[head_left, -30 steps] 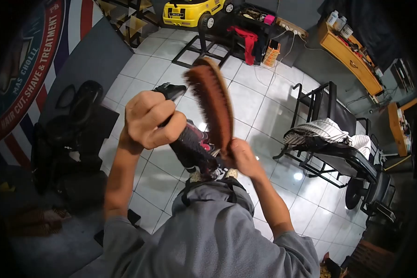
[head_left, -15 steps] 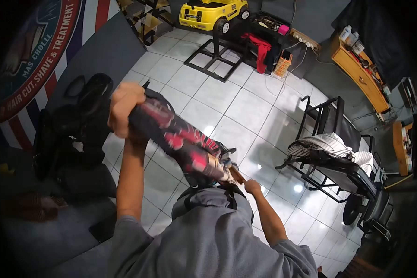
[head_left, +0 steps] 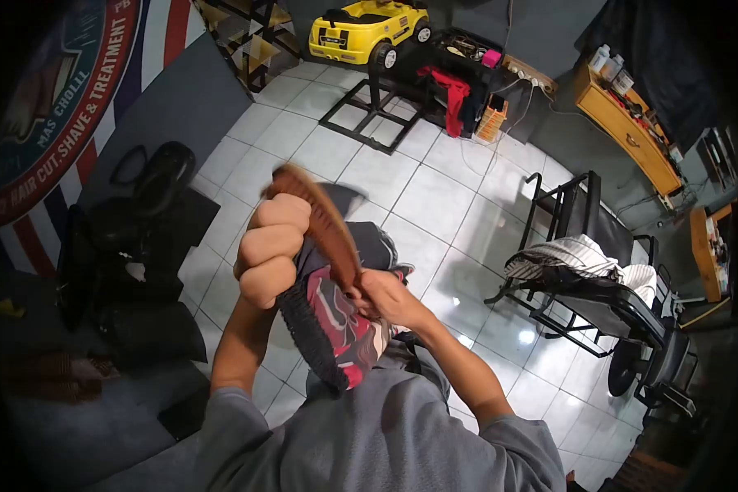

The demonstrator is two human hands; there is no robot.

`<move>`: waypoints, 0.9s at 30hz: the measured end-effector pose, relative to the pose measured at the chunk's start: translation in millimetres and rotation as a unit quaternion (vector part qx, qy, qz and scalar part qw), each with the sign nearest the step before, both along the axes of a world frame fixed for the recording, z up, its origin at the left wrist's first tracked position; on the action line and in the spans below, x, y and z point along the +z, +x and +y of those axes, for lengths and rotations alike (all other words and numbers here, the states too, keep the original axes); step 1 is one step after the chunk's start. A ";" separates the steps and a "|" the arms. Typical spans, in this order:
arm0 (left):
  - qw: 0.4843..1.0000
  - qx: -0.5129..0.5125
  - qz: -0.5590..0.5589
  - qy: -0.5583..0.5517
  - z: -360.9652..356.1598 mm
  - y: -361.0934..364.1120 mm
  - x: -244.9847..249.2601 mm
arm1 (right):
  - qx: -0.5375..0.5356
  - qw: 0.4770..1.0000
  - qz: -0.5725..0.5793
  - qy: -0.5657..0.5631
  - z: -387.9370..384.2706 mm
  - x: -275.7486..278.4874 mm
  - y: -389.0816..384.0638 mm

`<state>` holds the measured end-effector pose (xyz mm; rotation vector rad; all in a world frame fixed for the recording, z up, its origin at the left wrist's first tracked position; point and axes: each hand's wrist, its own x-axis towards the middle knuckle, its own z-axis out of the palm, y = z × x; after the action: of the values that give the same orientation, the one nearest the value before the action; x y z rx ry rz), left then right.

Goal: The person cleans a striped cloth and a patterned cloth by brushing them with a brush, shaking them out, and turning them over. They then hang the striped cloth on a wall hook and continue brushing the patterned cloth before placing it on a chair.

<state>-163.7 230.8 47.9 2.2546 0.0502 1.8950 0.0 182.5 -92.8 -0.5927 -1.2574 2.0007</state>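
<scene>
My left hand (head_left: 272, 250) is closed in a fist around a dark cloth with a red and grey pattern (head_left: 328, 299), held up in front of my body. A fuzzy black band runs along the cloth's near edge, and its dark far part hangs behind the hands. My right hand (head_left: 392, 299) grips the lower end of a brown wooden brush (head_left: 324, 209). The long curved back of the brush slants up to the left, its bristle side facing my left fist and overlapping the cloth. The cloth's far side is hidden behind the hands.
A black reclining chair (head_left: 607, 283) with a striped cloth (head_left: 570, 256) stands at right. A black metal frame (head_left: 373, 115) rests on the tiled floor (head_left: 435, 197) ahead, before a yellow toy car (head_left: 369, 33). Wooden shelves (head_left: 627, 131) line the right wall; dark seating (head_left: 148, 246) is at left.
The cloth has swung from a stretched slant to a bunched hang nearer my body. My left hand came down and right; my right hand raised the brush up and left beside it.
</scene>
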 end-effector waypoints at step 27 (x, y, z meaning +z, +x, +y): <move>0.959 0.101 0.265 0.032 25.9 -3.4 -23.6 | -0.023 0.956 -0.287 0.051 12.3 -148.7 57.6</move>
<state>-167.1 256.7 24.3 2.8289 0.3093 1.3269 57.6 194.8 -241.5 -1.1956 -1.6492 1.7669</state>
